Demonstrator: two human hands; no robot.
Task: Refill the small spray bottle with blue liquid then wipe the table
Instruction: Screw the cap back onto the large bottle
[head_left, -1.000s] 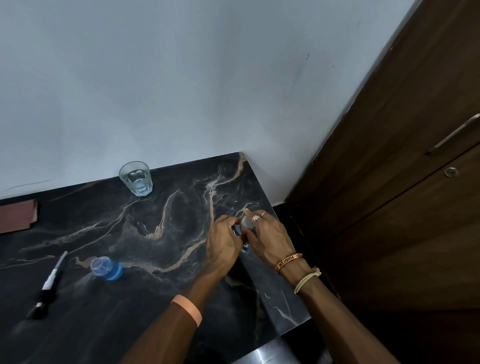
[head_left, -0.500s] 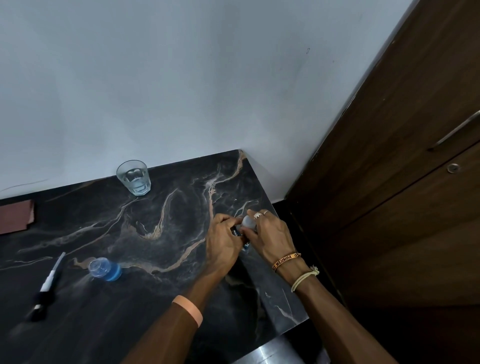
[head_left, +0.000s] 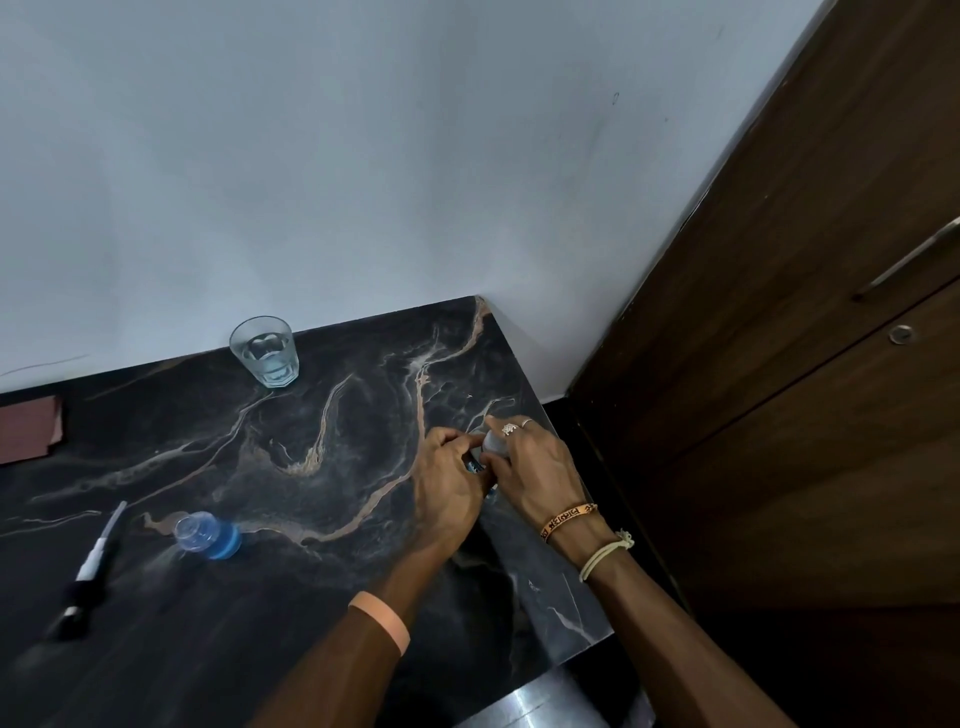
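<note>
Peach band (head_left: 381, 618) circles the left forearm, nearest the camera, and both arms reach forward over the dark marble table (head_left: 311, 431).

Near the left edge lies the spray head (head_left: 91, 569), black at the close end and white further on, with its thin tube pointing away. It touches nothing else. Just right of it and a little further off stands the bottle (head_left: 208, 535), small and clear with its neck uncovered and blue liquid in the lower part. It is well apart from both hands.

At the right edge of the table the hands meet around a small container (head_left: 475, 466), mostly hidden, with only a bit of blue showing between the fingers. The left hand (head_left: 447, 488) grips its body with curled fingers. The right hand (head_left: 535, 467), which wears rings and two wrist bands, has its fingers and thumb curled round the pale cap (head_left: 492, 441) on top.

Further back, a reddish-brown cloth (head_left: 28, 428) lies at the far left. A glass (head_left: 266, 352) with clear liquid stands upright by the white wall (head_left: 363, 156). A brown wooden cabinet (head_left: 779, 364) rises on the right.
</note>
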